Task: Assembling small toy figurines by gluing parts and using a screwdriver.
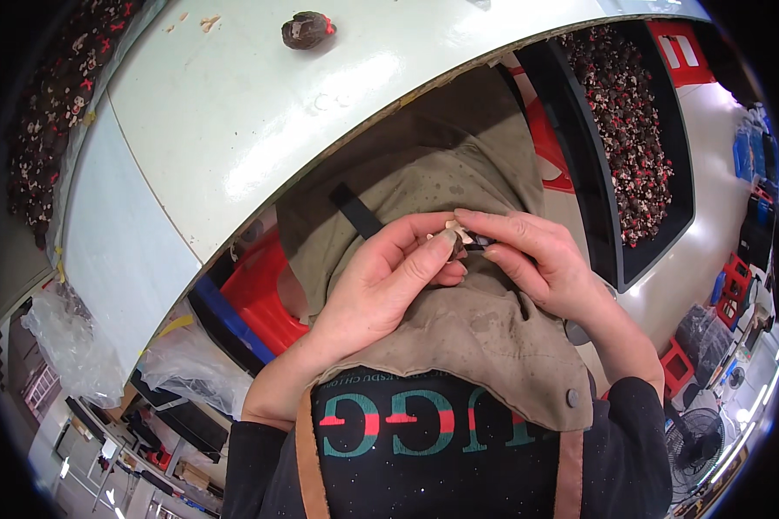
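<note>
Above my lap, my left hand [394, 275] is closed around a small dark-brown and cream piece [455, 245], thumb pressed on top of it. Its exact kind is mostly hidden by the fingers. From the other side, my right hand [541, 259] pinches the same piece between thumb and forefinger. A dark-brown rounded piece with a red bit at one end [308, 30] lies alone on the white table [260, 112], beyond both hands.
A black bin [603, 173] full of small dark, cream and red pieces stands at the right. Another heap of such pieces [56, 130] lies at the far left. Clear plastic bags [78, 346], a red stool [264, 290] and a fan [694, 441] are around me.
</note>
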Tool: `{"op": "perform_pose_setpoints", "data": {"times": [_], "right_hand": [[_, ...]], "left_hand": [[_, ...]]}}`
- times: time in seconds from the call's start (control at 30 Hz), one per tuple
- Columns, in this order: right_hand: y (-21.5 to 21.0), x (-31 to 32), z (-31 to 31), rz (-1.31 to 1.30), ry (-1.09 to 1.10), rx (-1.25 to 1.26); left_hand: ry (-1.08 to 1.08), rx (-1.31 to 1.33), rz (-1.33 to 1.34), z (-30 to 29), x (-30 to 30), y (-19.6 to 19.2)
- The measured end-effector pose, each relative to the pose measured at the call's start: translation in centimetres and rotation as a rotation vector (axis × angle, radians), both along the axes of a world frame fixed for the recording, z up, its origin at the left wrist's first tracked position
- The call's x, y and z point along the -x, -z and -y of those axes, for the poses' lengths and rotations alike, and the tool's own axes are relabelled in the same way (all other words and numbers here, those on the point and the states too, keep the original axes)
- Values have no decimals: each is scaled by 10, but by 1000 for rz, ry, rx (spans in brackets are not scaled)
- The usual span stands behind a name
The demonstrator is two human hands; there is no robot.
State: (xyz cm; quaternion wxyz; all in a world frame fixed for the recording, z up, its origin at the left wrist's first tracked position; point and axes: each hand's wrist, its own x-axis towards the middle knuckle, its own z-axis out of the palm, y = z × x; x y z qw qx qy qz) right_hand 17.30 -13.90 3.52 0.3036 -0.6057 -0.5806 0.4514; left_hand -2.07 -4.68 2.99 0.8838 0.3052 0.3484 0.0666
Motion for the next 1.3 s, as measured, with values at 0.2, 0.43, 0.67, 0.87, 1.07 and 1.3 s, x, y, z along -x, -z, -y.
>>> {"op": "perform_pose_setpoints", "data": {"times": [0.2, 0.43, 0.67, 0.87, 1.07, 1.3], "right_hand": [[-1, 1, 1, 34, 41, 55], [-4, 1, 0, -111, 107, 40], [-10, 4, -5, -87, 60, 78], [-8, 4, -5, -15, 51, 46], [-2, 3, -6, 57, 45, 24], [-12, 5, -12, -101, 181, 170]], "left_hand": [[24, 13, 17, 1, 0, 0], [-75, 63, 36, 4, 0, 0], [-79, 11, 27, 4, -1, 0], [-82, -16, 17, 4, -3, 0], [-88, -9, 18, 6, -1, -1], [-136, 9, 48, 4, 0, 3]]}}
